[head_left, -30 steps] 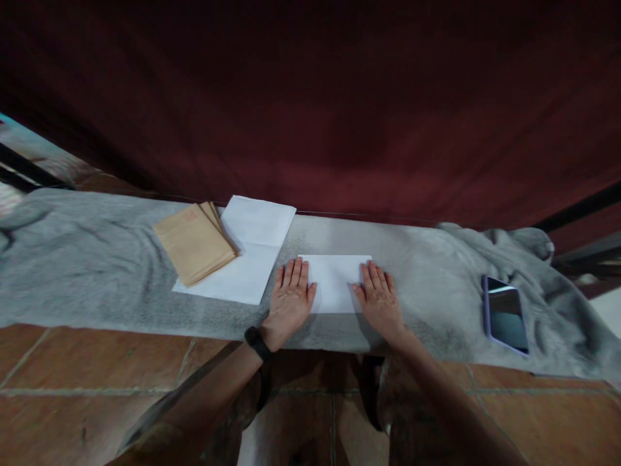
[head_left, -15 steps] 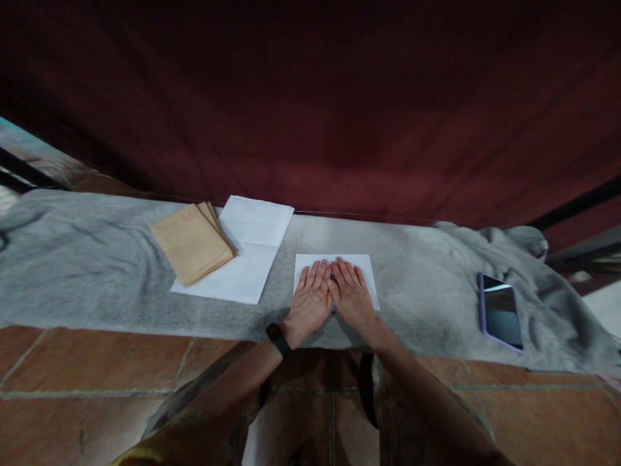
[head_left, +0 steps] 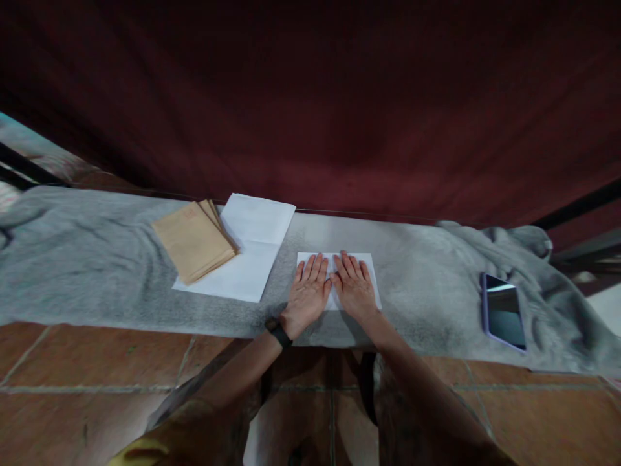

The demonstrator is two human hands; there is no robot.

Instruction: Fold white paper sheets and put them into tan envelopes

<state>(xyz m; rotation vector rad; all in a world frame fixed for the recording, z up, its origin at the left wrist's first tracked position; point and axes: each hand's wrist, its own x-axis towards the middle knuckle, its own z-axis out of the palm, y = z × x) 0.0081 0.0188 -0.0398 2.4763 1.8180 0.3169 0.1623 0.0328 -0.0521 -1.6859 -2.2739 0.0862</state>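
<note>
A small white sheet of paper (head_left: 330, 265), perhaps folded, lies on the grey cloth in front of me. My left hand (head_left: 309, 288) rests flat on its left part, fingers stretched forward. Over its right part my right hand (head_left: 355, 285) lies flat too, palm down. The thumbs point toward each other with a narrow strip of paper showing between the hands. Both palms hide much of the sheet. Neither hand grips anything. A dark wristband (head_left: 278, 331) is on my left wrist.
To the left, a stack of brown envelopes (head_left: 194, 243) sits on larger creased white papers (head_left: 257, 259). A phone (head_left: 504, 312) in a purple case lies at the right. Grey cloth (head_left: 412, 278) covers the narrow surface, with a dark red curtain (head_left: 330, 129) behind and floor tiles below.
My hands have slid slightly apart on the paper. Their fingertips and thumbs were close together before, and a gap now shows between them.
</note>
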